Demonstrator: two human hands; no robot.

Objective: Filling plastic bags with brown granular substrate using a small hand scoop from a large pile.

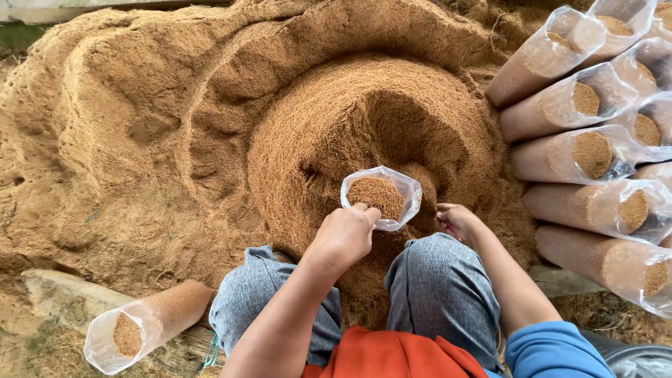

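A clear plastic bag (381, 196) stands upright between my knees, filled nearly to the rim with brown sawdust. My left hand (344, 234) grips the bag's near rim with fingers closed on the plastic. My right hand (455, 220) rests just right of the bag, down against the sawdust, fingers curled; whether it holds sawdust I cannot tell. In front of me rises a large sawdust heap (364, 112) with a scooped hollow.
Several filled clear bags (581, 154) lie stacked on their sides at the right. One filled bag (143, 325) lies on a stone slab (56, 297) at the lower left. Loose sawdust (119, 154) spreads across the ground to the left. My knees (434, 280) flank the bag.
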